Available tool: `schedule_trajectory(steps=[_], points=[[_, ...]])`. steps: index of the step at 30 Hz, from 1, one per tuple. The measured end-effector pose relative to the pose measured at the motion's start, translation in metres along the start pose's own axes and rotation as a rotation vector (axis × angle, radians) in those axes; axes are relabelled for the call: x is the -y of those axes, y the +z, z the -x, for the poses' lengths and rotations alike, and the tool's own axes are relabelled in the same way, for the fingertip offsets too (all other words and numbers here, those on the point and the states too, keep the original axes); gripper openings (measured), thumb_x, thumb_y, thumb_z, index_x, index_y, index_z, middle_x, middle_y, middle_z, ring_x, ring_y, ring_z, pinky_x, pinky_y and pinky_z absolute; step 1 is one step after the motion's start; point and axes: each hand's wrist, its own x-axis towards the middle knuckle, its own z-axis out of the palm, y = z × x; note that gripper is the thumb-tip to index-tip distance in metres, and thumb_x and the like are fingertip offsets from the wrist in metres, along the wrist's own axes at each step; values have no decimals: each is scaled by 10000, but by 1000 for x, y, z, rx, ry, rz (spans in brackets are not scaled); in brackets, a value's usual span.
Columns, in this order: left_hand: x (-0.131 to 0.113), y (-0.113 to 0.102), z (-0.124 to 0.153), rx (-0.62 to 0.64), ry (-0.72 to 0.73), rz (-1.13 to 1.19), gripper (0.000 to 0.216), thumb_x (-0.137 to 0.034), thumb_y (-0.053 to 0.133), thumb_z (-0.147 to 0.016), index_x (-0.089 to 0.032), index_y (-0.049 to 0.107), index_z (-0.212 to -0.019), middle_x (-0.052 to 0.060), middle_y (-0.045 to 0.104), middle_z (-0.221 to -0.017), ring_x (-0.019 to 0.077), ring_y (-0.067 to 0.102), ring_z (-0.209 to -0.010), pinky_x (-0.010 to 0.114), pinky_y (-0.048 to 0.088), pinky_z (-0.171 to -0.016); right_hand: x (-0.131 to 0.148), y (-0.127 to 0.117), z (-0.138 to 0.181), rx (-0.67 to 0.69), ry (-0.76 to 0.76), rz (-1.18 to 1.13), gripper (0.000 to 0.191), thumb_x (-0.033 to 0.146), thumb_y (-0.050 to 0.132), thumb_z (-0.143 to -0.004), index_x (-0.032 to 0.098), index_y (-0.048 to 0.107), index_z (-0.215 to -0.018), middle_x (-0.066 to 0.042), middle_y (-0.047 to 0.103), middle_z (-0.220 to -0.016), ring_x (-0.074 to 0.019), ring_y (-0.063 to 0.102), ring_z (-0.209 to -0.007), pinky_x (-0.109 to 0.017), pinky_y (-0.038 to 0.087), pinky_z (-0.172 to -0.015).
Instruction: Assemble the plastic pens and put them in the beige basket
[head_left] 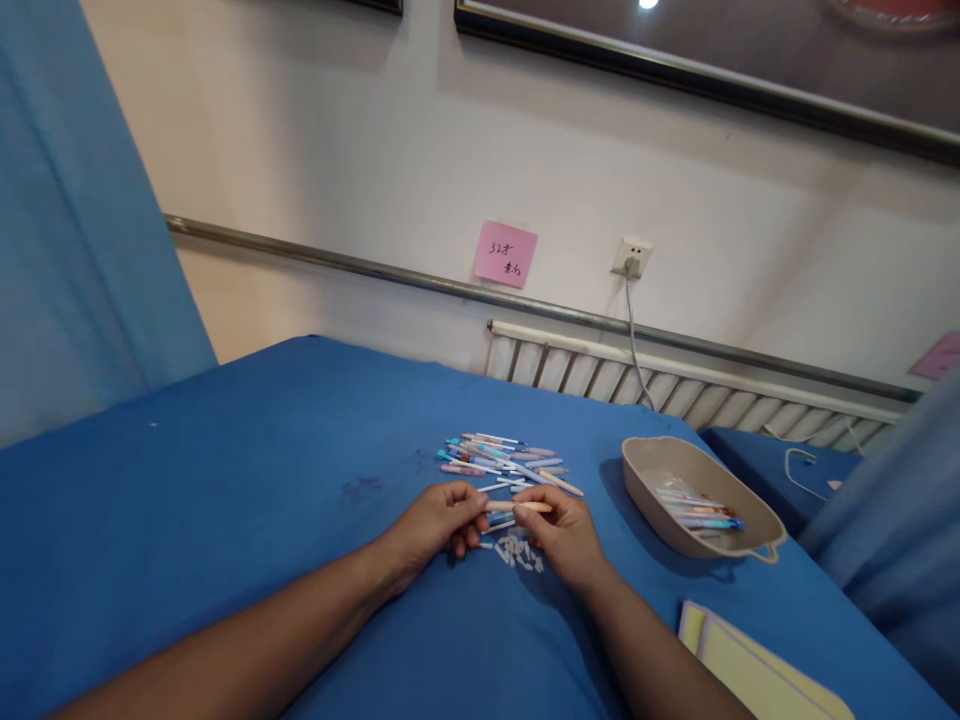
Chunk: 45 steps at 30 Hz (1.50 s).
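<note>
Between my two hands, level above the blue cloth, is a slim peach-coloured pen barrel [501,506]. My left hand [442,520] pinches its left end with thumb and fingers. At the other end my right hand [564,532] grips it the same way. Just beyond my hands lies a loose pile of pens and pen parts [499,455] in white, blue, pink and peach. Under and in front of the hands are small white pieces [517,552], scattered close together. The fingers cover parts of the barrel's ends.
A beige basin [637,455] with several pens [697,510] inside stands to the right. Nearer me on the right lies a folded yellow cloth [757,665]. Behind the blue-covered table [225,480] are a radiator [577,372], a metal rail and a plugged-in socket [631,256]. Blue curtains hang at both sides.
</note>
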Motion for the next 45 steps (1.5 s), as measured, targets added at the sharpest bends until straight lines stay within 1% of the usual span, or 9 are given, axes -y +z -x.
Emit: schedule_trajectory(steps=[4, 9, 14, 24, 27, 30, 34, 39, 45], points=[[-1, 1, 0, -23, 93, 103, 387, -275, 783, -602, -180, 563, -906, -19, 625, -749, 95, 557, -569, 220, 459, -546, 0, 0, 0, 4, 24, -20, 241, 405, 672, -699, 176, 659, -775, 48, 483, -546, -74, 381, -447, -197, 342, -426], [2, -1, -3, -9, -8, 2, 340, -473, 638, -744, -142, 569, -770, -6, 586, -568, 87, 508, -456, 192, 377, -445, 1, 1, 2, 5, -43, 7, 201, 352, 679, -706, 183, 635, -805, 49, 498, -557, -81, 410, -469, -192, 334, -432], [3, -4, -3, 35, 19, 46, 338, -386, 753, -650, -147, 566, -798, -25, 596, -602, 79, 524, -489, 216, 426, -536, 11, 7, 3, -46, -37, -190, 298, 357, 722, -663, 213, 558, -867, 58, 527, -620, -81, 442, -494, -182, 363, -436], [-7, -1, 2, 74, 120, -116, 317, -380, 744, -656, -150, 611, -827, -24, 595, -666, 93, 512, -583, 210, 386, -566, 17, 9, 4, -30, -83, -164, 229, 360, 727, -670, 183, 614, -763, 50, 534, -593, -77, 443, -478, -198, 352, -447], [-9, 7, 6, 93, 187, -166, 323, -381, 703, -703, -160, 628, -926, 4, 627, -794, 115, 539, -686, 226, 402, -627, 19, 10, 5, 25, -98, -166, 218, 354, 726, -672, 179, 615, -739, 37, 569, -615, -95, 507, -534, -216, 410, -518], [-8, 13, 8, 105, 211, -192, 287, -387, 665, -741, -153, 622, -902, -6, 603, -728, 107, 519, -645, 215, 394, -591, 21, 10, 6, 127, -82, -209, 235, 376, 715, -682, 181, 615, -767, 23, 612, -642, -117, 568, -591, -232, 451, -565], [-7, 10, 3, -47, 150, -75, 297, -441, 604, -774, -158, 563, -855, -20, 567, -656, 92, 495, -519, 214, 406, -504, 20, -3, 0, 15, 15, -193, 316, 451, 663, -715, 176, 609, -861, 21, 617, -608, -95, 539, -473, -186, 396, -416], [-9, -3, -7, -319, 210, 115, 247, -338, 618, -741, -163, 531, -891, -4, 580, -763, 73, 490, -508, 182, 401, -456, 9, -28, -15, -193, 29, -150, 349, 479, 694, -657, 157, 601, -753, 4, 615, -616, -91, 525, -432, -163, 330, -337], [-8, -10, -10, -371, 197, 106, 273, -379, 546, -776, -163, 563, -940, -34, 509, -673, 53, 400, -439, 144, 282, -368, -1, -17, -7, -96, -36, 100, 228, 394, 591, -772, 183, 636, -847, -2, 635, -678, -128, 579, -554, -225, 451, -468]])
